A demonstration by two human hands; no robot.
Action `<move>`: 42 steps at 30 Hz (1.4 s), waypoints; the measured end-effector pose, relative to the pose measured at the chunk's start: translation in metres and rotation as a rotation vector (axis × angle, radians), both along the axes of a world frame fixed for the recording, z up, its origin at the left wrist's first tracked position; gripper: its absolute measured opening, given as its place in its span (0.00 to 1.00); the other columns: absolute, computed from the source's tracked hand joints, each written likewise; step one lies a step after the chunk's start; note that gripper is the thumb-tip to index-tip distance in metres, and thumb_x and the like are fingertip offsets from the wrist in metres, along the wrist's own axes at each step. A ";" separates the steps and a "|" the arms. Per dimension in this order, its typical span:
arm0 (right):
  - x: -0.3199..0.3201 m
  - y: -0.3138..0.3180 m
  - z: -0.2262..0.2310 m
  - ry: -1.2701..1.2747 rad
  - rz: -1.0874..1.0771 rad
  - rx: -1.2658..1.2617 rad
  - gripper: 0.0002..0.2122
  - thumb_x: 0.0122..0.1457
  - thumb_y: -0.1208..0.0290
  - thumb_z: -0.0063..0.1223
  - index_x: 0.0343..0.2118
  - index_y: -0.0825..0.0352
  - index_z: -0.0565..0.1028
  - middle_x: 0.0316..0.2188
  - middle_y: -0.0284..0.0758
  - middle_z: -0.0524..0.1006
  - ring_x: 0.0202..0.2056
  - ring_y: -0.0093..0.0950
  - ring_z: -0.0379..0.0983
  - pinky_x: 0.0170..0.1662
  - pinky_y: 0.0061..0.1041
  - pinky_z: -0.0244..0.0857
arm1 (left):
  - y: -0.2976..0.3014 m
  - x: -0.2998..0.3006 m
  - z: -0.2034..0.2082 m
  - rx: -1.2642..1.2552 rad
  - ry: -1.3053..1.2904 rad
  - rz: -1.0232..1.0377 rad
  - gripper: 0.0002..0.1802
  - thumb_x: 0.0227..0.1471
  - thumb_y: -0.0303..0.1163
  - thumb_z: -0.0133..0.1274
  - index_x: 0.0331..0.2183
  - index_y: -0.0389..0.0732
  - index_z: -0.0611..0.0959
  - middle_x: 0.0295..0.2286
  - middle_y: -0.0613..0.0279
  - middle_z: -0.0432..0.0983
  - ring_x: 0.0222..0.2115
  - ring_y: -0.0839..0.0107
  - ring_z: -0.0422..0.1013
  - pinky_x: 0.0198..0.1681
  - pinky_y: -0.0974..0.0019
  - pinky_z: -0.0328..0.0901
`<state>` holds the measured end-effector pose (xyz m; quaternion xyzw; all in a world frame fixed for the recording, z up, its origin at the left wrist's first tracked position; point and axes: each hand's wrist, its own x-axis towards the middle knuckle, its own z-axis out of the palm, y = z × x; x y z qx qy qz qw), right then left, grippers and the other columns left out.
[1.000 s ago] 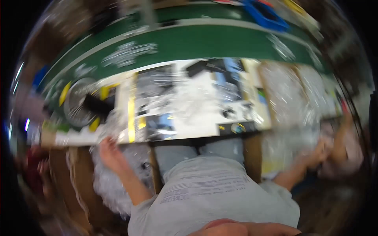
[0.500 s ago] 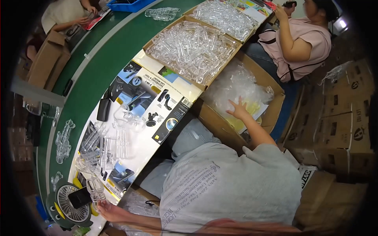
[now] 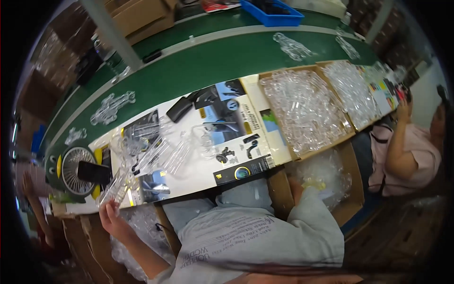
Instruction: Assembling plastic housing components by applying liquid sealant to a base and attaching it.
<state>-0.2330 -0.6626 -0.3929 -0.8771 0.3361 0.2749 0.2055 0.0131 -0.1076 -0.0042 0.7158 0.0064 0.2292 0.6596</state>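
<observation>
My left hand (image 3: 111, 217) pinches the lower end of a clear moulded plastic piece (image 3: 116, 187) at the near left edge of the worktop. More clear plastic pieces (image 3: 177, 158) lie loosely piled just beyond it on printed cardboard sheets (image 3: 201, 182). On the right my bare forearm (image 3: 296, 188) reaches down past the wall of an open carton (image 3: 280, 191). Clear plastic bags (image 3: 326, 170) with something yellowish among them fill this carton. The fingers of my right hand are hidden, so what they touch cannot be seen.
Two shallow trays, a nearer one (image 3: 347, 124) and a farther one, hold heaped clear pieces. A green fan (image 3: 71, 165) with a dark phone (image 3: 93, 173) stands at left. A black object (image 3: 179, 109) lies mid-table. Beyond are a green surface (image 3: 208, 59) and a blue bin (image 3: 272, 18). Another person (image 3: 402, 156) sits at right.
My view has turned toward the table. My right hand, spread above the bagged carton before, has gone down out of sight. My left hand still holds the clear piece.
</observation>
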 end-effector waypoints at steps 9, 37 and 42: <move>-0.014 -0.023 0.073 -0.303 -0.050 0.034 0.27 0.48 0.56 0.54 0.49 0.67 0.67 0.46 0.51 0.68 0.48 0.46 0.64 0.49 0.36 0.61 | 0.001 0.000 0.018 0.357 -0.366 0.153 0.04 0.48 0.20 0.49 0.31 0.34 0.76 0.37 0.62 0.62 0.38 0.72 0.61 0.47 0.67 0.57; 0.231 0.202 0.364 -0.973 0.174 0.426 0.28 0.40 0.71 0.65 0.47 0.69 0.67 0.48 0.40 0.68 0.51 0.33 0.62 0.53 0.29 0.55 | 0.093 0.019 -0.051 -0.976 -0.085 -0.423 0.48 0.42 0.44 0.59 0.58 0.44 0.50 0.44 0.59 0.66 0.35 0.67 0.69 0.37 0.67 0.67; 0.253 0.264 0.459 -1.306 1.045 -0.126 0.27 0.33 0.76 0.63 0.43 0.63 0.70 0.45 0.38 0.70 0.51 0.36 0.63 0.54 0.38 0.55 | 0.104 0.024 -0.066 -1.186 -0.179 -0.493 0.43 0.41 0.37 0.61 0.55 0.37 0.57 0.48 0.51 0.63 0.40 0.66 0.65 0.46 0.69 0.63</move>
